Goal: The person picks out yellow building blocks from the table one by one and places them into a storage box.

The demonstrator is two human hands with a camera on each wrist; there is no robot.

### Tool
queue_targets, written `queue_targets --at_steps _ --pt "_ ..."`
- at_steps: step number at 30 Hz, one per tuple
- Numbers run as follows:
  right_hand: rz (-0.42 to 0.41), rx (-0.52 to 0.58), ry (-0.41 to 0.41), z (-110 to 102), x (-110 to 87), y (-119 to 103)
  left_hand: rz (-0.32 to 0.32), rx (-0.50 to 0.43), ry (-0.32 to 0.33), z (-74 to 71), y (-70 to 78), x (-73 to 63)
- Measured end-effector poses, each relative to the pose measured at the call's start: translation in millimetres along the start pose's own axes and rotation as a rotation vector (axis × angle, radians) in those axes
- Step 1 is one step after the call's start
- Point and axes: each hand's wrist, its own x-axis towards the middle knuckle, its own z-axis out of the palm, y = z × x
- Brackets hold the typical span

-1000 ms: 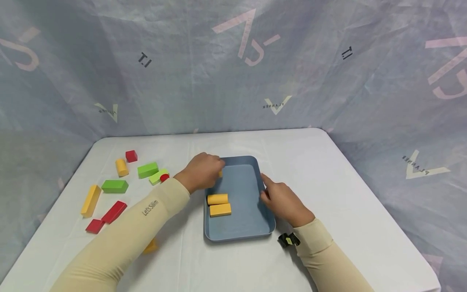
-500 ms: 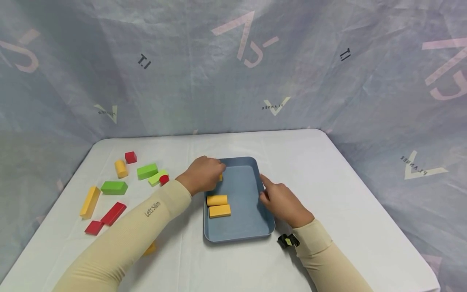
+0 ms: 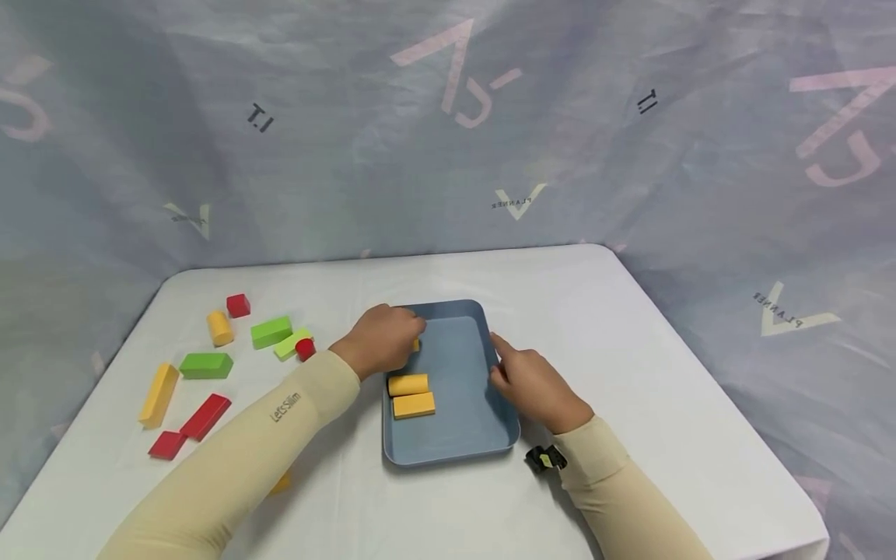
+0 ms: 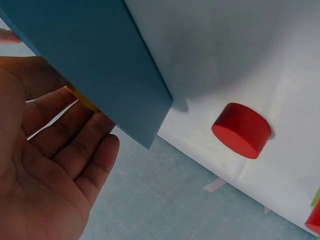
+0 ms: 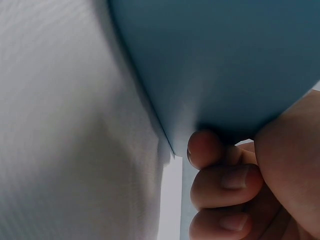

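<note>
A blue-grey tray (image 3: 462, 435) lies on the table between my two hands. Reaching over its far left rim, my left hand (image 3: 381, 340) pinches a yellow block (image 3: 416, 344) inside the tray, mostly hidden by the fingers. The left wrist view shows that hand's curled fingers (image 4: 82, 145), a sliver of yellow at their tips, and the tray wall (image 4: 100, 60) in front. My right hand (image 3: 542, 386) grips the tray's right rim; its bent fingers (image 5: 225, 187) show in the right wrist view. A yellow cylinder (image 3: 408, 385) and a yellow rectangular block (image 3: 414, 405) lie at the tray's left side.
Left of the tray are green blocks (image 3: 206, 365), red blocks (image 3: 205, 417), a red cylinder (image 3: 305, 349), a red cube (image 3: 238, 305), a yellow cylinder (image 3: 220, 328) and a long yellow block (image 3: 159, 395). Another yellow piece (image 3: 281, 483) is partly behind the left sleeve.
The head view has shifted slightly, so the whole scene sits a little further left. Both hands keep nearly the same places on the tray.
</note>
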Motion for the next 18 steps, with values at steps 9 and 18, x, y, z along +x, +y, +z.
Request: queue_targets --at_steps 9,18 --pt "0.002 -0.006 0.006 0.3 1.8 -1.6 0.008 0.000 -0.001 3.2 -1.2 -0.6" --pt "0.002 -0.008 0.000 0.2 1.9 -2.6 0.006 -0.026 -0.008 7.1 -2.0 -1.3"
